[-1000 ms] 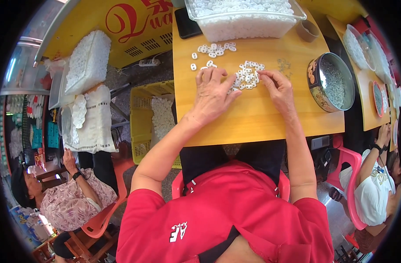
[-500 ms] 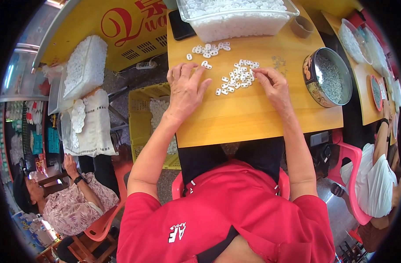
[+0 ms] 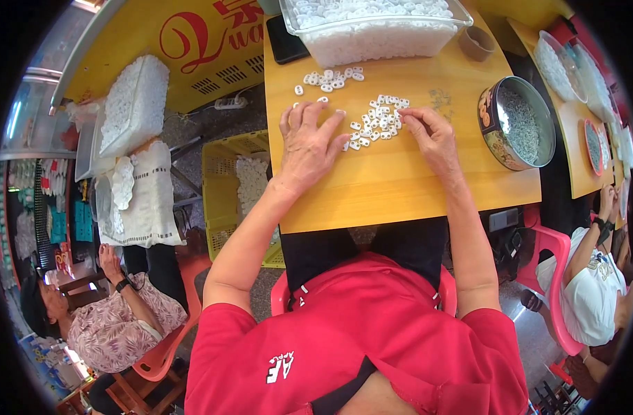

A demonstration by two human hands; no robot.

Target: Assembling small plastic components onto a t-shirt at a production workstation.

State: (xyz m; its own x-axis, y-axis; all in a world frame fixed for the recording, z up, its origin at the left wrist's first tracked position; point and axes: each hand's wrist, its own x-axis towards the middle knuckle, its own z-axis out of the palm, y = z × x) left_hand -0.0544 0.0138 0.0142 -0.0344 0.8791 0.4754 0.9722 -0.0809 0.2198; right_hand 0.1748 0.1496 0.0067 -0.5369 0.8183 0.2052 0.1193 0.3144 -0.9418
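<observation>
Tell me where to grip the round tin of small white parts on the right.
Probably take the round tin by its outer side wall, coming from its near, table-edge side. It stands upright and open, filled with small parts, so a grip across the wall avoids dipping into them.

Small white plastic pieces (image 3: 373,123) look glossy; the yellow table (image 3: 399,183) is smooth, slightly shiny wood.
</observation>
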